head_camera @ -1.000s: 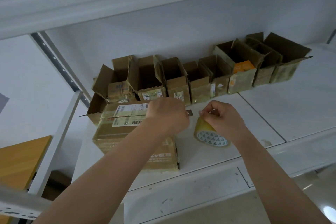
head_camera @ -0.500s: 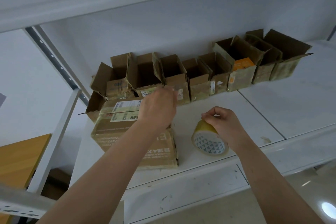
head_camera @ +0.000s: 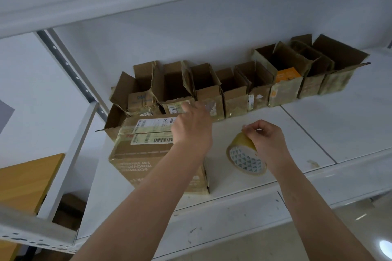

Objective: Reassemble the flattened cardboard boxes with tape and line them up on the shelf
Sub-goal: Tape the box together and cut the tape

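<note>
Right hand (head_camera: pixel 268 144) curls over the top of a yellowish roll of clear packing tape (head_camera: pixel 246 158) with a blue-triangle-patterned core; thumb and fingers pinch at the roll's upper rim. Roll stands on edge, tilted, on the white metal shelf (head_camera: pixel 350 116) near its front edge, about midway along

Left hand (head_camera: pixel 194 127) is raised over the right end of a large closed brown cardboard box (head_camera: pixel 148 154). Fingers extended toward the back of the shelf, fingertips blurred; something pale and translucent shows at the fingertips, cannot tell whether it is tape or whether the fingers grip anything. Forearm crosses the box's top and front face

Large box sits toward the shelf's left end, reaching close to the front edge, white shipping label (head_camera: pixel 152 131) with barcode on top, glossy tape over the seam, printed lettering upside down on the near face

Behind it, along the shelf's back edge against the pale wall, a row of small open-topped brown cardboard boxes (head_camera: pixel 233 91) runs left to right, flaps up, sides touching; one toward the right shows an orange patch (head_camera: pixel 287 74)

Left of the shelf upright, a wooden board (head_camera: pixel 25 180) lies lower down
</note>
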Demonstrator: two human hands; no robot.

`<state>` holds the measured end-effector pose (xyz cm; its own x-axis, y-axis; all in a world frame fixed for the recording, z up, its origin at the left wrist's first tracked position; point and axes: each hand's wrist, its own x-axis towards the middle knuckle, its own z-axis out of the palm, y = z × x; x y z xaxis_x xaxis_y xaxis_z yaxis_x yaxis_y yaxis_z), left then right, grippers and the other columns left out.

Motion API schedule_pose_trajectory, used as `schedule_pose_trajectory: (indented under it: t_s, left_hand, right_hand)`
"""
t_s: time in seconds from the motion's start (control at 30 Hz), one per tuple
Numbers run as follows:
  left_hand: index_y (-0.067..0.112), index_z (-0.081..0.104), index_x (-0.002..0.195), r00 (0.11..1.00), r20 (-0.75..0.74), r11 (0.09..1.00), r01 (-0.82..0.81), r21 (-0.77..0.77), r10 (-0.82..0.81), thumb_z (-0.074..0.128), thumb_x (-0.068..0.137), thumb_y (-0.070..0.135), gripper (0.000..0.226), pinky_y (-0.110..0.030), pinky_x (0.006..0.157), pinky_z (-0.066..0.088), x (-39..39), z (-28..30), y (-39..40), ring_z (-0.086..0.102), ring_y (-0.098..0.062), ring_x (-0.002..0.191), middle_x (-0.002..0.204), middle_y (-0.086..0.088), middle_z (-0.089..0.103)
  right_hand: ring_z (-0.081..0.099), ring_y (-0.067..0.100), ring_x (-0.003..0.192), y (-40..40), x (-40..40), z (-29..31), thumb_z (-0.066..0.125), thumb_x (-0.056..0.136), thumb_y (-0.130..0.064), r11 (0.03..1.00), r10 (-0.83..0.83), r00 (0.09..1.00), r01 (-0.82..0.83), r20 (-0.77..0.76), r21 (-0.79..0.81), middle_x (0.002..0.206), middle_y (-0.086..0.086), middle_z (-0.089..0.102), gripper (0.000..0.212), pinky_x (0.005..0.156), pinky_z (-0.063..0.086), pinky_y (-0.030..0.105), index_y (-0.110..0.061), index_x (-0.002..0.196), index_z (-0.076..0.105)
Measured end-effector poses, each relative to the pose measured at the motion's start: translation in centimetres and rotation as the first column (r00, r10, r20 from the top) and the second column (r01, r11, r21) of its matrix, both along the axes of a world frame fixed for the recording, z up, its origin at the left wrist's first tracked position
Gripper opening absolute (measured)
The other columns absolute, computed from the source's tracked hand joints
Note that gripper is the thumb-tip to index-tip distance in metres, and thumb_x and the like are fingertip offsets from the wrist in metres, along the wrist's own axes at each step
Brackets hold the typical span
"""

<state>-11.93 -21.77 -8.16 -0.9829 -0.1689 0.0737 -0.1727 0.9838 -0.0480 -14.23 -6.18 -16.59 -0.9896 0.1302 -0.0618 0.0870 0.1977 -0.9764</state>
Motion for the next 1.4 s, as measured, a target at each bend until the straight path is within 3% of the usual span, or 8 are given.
schedule_pose_trajectory:
  t_s: [0.27, 0.5, 0.7, 0.83, 0.97, 1.13, 1.27, 1.4]
  left_hand:
    - [0.024, 0.021, 0.142, 0.953, 0.005, 0.953, 0.301, 0.028, -0.301, 0.07, 0.084, 0.015, 0.077, -0.036, 0.062, 0.051, 2.0, 0.4, -3.8, 0.059, -0.021, 0.073, 0.076, 0.004, 0.051]
    - [0.05, 0.028, 0.14, 0.852, 0.024, 0.833, 0.505, 0.226, -0.523, 0.073, 0.082, 0.027, 0.077, -0.033, 0.092, 0.053, 6.0, 1.0, -11.0, 0.054, -0.013, 0.12, 0.144, 0.01, 0.048]
    - [0.046, 0.045, 0.139, 0.752, -0.013, 0.719, 0.634, 0.284, -0.659, 0.078, 0.078, 0.035, 0.071, -0.018, 0.078, 0.049, 7.1, 1.2, -14.5, 0.058, 0.004, 0.098, 0.127, 0.023, 0.061]
    - [0.033, 0.058, 0.132, 0.789, -0.214, 0.607, 0.587, 0.536, -0.575, 0.074, 0.084, 0.029, 0.051, -0.022, 0.083, 0.054, 7.1, 0.3, -15.1, 0.063, 0.002, 0.103, 0.119, 0.017, 0.066]
    - [0.026, 0.069, 0.109, 0.894, -0.393, 0.482, 0.447, 0.753, -0.216, 0.047, 0.101, 0.011, 0.028, -0.025, 0.069, 0.055, 6.7, -0.2, -13.7, 0.067, -0.002, 0.083, 0.097, 0.013, 0.072]
    - [0.035, 0.067, 0.097, 0.925, -0.379, 0.376, 0.345, 0.86, 0.018, 0.045, 0.1, 0.043, 0.024, -0.02, 0.063, 0.042, 6.0, 1.5, -10.5, 0.057, 0.008, 0.062, 0.077, 0.023, 0.066]
    - [0.035, 0.065, 0.097, 0.95, -0.302, 0.29, 0.313, 0.904, -0.083, 0.052, 0.074, 0.073, 0.046, -0.01, 0.064, 0.048, 6.0, 2.5, -7.5, 0.063, 0.014, 0.082, 0.086, 0.027, 0.069]
    - [0.007, 0.072, 0.084, 0.906, -0.419, 0.302, 0.416, 0.858, -0.057, 0.072, 0.079, 0.047, 0.04, -0.026, 0.059, 0.053, 5.8, 2.3, -5.7, 0.063, -0.009, 0.063, 0.069, -0.001, 0.067]
  right_hand:
    - [0.061, 0.023, 0.077, -0.4, -0.3, 1.0, 0.067, 0.09, -0.033, 1.0, 0.012, 0.999, -0.012, -0.043, -0.009, 0.077, 0.002, 0.065, 0.017, 0.077, 0.053, 0.041, -0.02, 0.08, 0.066]
    - [0.061, 0.017, 0.078, -3.7, -0.1, 2.4, 0.067, 0.089, -0.036, 0.99, 0.141, 0.986, -0.141, -0.09, 0.011, 0.081, -0.001, 0.065, 0.018, 0.065, 0.046, 0.028, -0.024, 0.077, 0.065]
    - [0.065, 0.021, 0.082, -6.8, 0.5, 4.0, 0.067, 0.089, -0.036, 0.97, 0.242, 0.962, -0.238, -0.123, 0.046, 0.085, 0.004, 0.067, 0.017, 0.074, 0.053, 0.035, -0.023, 0.079, 0.066]
    - [0.065, 0.023, 0.081, -7.5, 1.1, 5.0, 0.066, 0.09, -0.035, 0.965, 0.26, 0.954, -0.252, -0.146, 0.073, 0.083, 0.006, 0.067, 0.016, 0.067, 0.049, 0.03, -0.02, 0.083, 0.067]
    - [0.064, 0.017, 0.083, -7.0, 2.0, 6.1, 0.067, 0.089, -0.035, 0.961, 0.273, 0.944, -0.258, -0.185, 0.105, 0.081, -0.005, 0.066, 0.013, 0.067, 0.047, 0.028, -0.025, 0.081, 0.068]
    - [0.061, 0.01, 0.082, -6.3, 3.3, 8.2, 0.065, 0.087, -0.04, 0.95, 0.281, 0.919, -0.227, -0.275, 0.213, 0.079, -0.02, 0.064, 0.004, 0.073, 0.051, 0.035, -0.041, 0.083, 0.064]
    - [0.064, 0.007, 0.076, -6.4, 4.8, 9.7, 0.061, 0.086, -0.045, 0.931, 0.292, 0.897, -0.186, -0.333, 0.315, 0.077, -0.013, 0.068, 0.012, 0.075, 0.056, 0.043, -0.035, 0.081, 0.064]
    - [0.066, 0.009, 0.078, -6.3, 5.8, 10.4, 0.058, 0.084, -0.041, 0.92, 0.314, 0.882, -0.191, -0.352, 0.341, 0.079, -0.012, 0.07, 0.011, 0.075, 0.056, 0.048, -0.033, 0.085, 0.066]
